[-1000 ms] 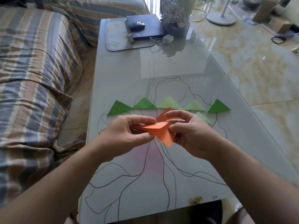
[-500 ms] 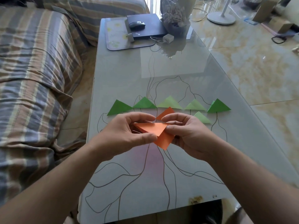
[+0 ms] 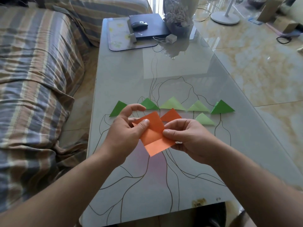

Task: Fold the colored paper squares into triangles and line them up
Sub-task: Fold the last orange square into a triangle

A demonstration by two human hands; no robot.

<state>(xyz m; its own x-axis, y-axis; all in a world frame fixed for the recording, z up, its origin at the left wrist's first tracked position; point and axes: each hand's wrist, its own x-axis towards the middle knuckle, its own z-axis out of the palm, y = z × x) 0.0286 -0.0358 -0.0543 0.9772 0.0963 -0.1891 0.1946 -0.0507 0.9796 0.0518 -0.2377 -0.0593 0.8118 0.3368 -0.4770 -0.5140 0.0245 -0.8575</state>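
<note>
Head view, left hand [image 3: 129,128] and right hand [image 3: 185,136] pinching orange paper [image 3: 154,136]

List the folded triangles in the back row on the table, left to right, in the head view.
Dark green triangle → dark green triangle → light green triangle → light green triangle → dark green triangle.

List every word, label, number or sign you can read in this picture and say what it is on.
None can be read.
Black flat device at the table's far end: a small pale mark near its front edge, too small and blurred to read.
White adapter: no text shows.
Orange paper in both hands, the orange triangle and the green triangles, such as the rightmost: plain, unprinted.
Table: line drawing only, no lettering.
</note>
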